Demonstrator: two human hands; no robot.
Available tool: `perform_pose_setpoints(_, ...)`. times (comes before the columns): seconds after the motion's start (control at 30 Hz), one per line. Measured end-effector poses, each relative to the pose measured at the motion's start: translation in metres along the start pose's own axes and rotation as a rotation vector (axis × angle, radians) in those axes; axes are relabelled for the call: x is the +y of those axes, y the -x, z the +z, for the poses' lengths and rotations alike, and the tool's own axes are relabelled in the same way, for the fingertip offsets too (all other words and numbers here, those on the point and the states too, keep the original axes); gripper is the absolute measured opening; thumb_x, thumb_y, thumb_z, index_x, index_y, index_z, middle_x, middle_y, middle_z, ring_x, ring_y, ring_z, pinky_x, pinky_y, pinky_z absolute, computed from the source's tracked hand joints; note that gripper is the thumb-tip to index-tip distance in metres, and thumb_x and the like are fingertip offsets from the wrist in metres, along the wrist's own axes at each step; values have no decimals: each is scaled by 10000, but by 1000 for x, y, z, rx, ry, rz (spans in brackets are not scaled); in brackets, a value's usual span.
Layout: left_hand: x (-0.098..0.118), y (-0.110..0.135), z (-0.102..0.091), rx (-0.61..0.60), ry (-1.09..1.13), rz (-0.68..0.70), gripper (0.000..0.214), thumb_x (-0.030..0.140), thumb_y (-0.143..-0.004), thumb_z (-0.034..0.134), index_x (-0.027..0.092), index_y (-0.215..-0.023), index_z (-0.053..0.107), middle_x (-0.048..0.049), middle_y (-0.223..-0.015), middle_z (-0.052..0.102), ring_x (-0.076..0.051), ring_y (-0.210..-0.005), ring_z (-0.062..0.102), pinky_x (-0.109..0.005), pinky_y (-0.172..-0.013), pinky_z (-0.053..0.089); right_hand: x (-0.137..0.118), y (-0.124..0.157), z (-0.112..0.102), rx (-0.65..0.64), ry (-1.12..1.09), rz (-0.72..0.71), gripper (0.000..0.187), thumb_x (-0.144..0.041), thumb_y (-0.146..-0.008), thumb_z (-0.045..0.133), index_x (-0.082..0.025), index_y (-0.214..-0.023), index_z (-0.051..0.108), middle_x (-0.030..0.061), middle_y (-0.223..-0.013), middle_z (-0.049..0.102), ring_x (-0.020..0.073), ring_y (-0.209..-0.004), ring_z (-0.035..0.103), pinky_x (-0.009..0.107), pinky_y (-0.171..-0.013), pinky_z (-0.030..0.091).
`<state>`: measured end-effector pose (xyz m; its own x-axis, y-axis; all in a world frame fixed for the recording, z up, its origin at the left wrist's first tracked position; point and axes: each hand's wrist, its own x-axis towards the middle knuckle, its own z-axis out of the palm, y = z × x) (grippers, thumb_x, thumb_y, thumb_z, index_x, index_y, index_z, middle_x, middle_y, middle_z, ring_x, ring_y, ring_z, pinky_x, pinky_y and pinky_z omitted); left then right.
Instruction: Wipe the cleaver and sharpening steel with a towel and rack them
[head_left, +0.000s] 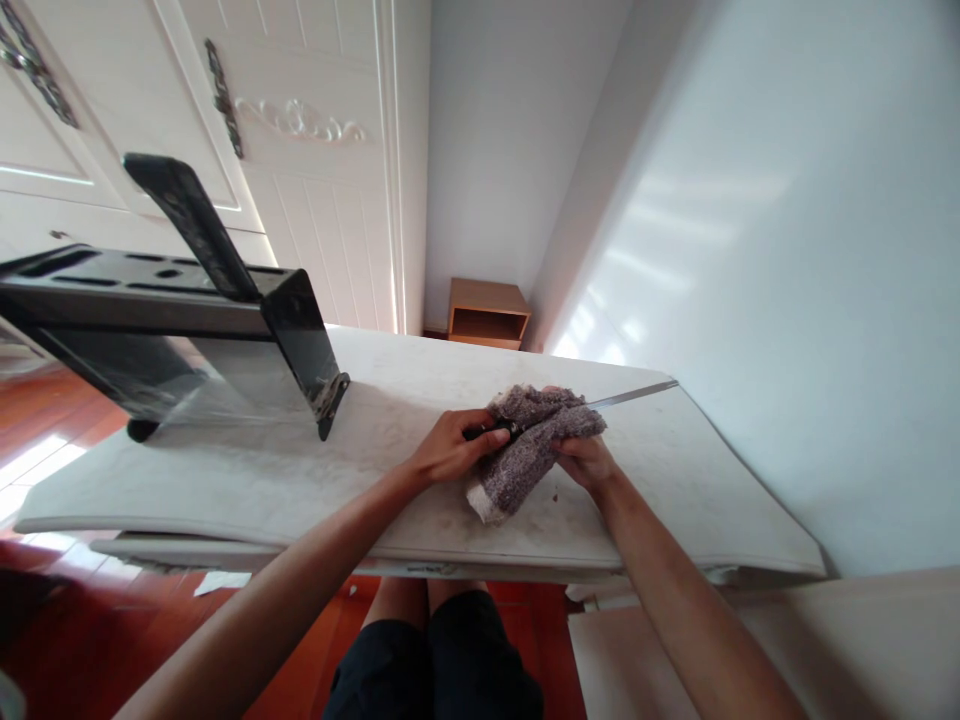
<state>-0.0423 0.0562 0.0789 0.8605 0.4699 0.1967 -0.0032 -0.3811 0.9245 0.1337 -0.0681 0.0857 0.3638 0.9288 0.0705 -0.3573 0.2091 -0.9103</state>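
My left hand (450, 448) grips the dark handle of a knife (637, 393) whose thin blade sticks out to the right over the white table (262, 480). My right hand (585, 458) is closed on a grey-brown fuzzy cloth (525, 445) wrapped around the blade near the handle. The cloth hides the middle of the knife and most of my right fingers.
A black knife block (172, 320) with one black handle (191, 225) standing in a slot sits at the table's left. A white wall runs along the right. White cabinet doors and a small wooden nightstand (487, 313) stand beyond the table. Red wooden floor lies below.
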Motion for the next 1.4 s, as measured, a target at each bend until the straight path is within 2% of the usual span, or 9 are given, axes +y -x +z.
perform_pose_setpoints(0.1,-2,-4,1,-200,293,-195,458,587,-814,584,172,-643,494,44,-470,447,-83,-394,368,-223,-408,260,-2,1,-1,-49,10,-12,570,-107,-434,793,-268,-964,658,-14,-948,708,208,-885,656,320,-792,537)
perform_pose_setpoints(0.2,-2,-6,1,-292,405,-313,507,646,-771,601,175,-620,485,18,-431,491,-92,-331,382,-229,-349,239,-1,2,0,-66,-2,-28,548,-115,-434,793,-269,-940,647,-7,-968,703,243,-945,655,355,-822,543)
perform_pose_setpoints(0.37,3,-7,2,-187,466,-301,528,652,-737,660,148,-662,521,38,-510,481,-47,-363,365,-196,-349,204,5,-3,0,-21,-88,-17,562,-99,-476,753,-283,-994,636,-33,-953,719,227,-906,672,368,-826,554)
perform_pose_setpoints(0.53,9,-7,-2,48,394,-214,485,440,-609,852,179,-916,583,78,-608,526,-33,-425,394,-154,-386,269,9,-10,-1,90,-166,-91,494,-100,-512,704,-287,-965,640,-59,-943,730,190,-866,676,330,-813,560)
perform_pose_setpoints(0.77,9,-9,-1,323,249,-145,302,356,-658,795,141,-856,722,8,-660,649,-59,-442,478,-181,-412,380,11,-14,2,120,-179,-131,492,-86,-506,709,-273,-955,638,-62,-898,725,167,-840,666,292,-788,550)
perform_pose_setpoints(0.97,6,-7,-6,106,540,-305,340,411,-686,759,141,-875,677,13,-567,628,-33,-283,343,-177,-279,152,9,-8,4,15,-121,-146,522,-58,-503,761,-275,-958,627,-61,-960,710,151,-850,660,266,-755,542)
perform_pose_setpoints(1.13,3,-9,-13,-63,702,-439,286,424,-768,660,151,-848,632,31,-455,550,-37,-239,275,-176,-265,111,9,-6,8,-19,-87,-157,545,-37,-485,768,-274,-952,617,-45,-961,704,170,-875,662,272,-745,556)
perform_pose_setpoints(1.27,3,-11,-13,-45,726,-464,361,478,-785,642,131,-884,634,-17,-553,635,-29,-264,312,-166,-279,153,10,-7,9,-5,-103,-158,550,-34,-485,755,-274,-960,616,-48,-981,704,168,-886,662,273,-763,552)
perform_pose_setpoints(1.4,3,-11,-15,70,672,-362,454,429,-652,822,163,-950,606,10,-700,656,-35,-386,462,-142,-328,287,13,-10,4,33,-126,-172,546,-48,-512,733,-286,-988,611,-62,-974,708,164,-900,661,291,-815,539)
